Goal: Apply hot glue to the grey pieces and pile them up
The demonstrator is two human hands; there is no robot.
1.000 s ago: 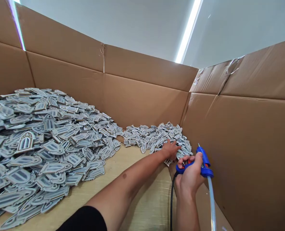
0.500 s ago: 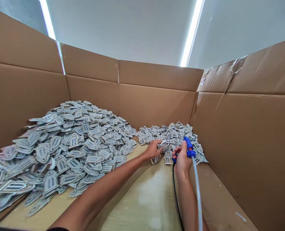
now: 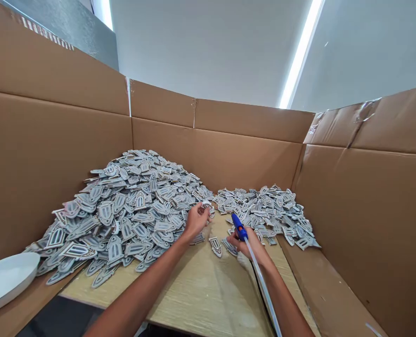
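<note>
My right hand [image 3: 253, 247] grips a blue glue gun [image 3: 239, 228], its nozzle pointing up and away. A long translucent glue stick [image 3: 263, 283] runs back from it, with a black cord beneath. At the large pile's right edge, my left hand [image 3: 194, 223] is closed, pinching a small pale arched piece [image 3: 205, 205] at the fingertips. Between the hands, a loose grey arched piece [image 3: 215, 246] with cut-out slots lies on the board. Another arched piece [image 3: 229, 246] is beside my right fingers, partly hidden.
A tall heap of grey arched pieces [image 3: 123, 229] covers the left side; a lower heap [image 3: 264, 206] lies at the back right. Cardboard walls [image 3: 243, 154] enclose the wooden board [image 3: 194, 290]. A white dish [image 3: 7, 281] stands at the left front.
The view has swung left, bringing the white dish into sight. My left hand has moved from the small heap to the large pile's edge. The glue gun has moved nearer and left.
</note>
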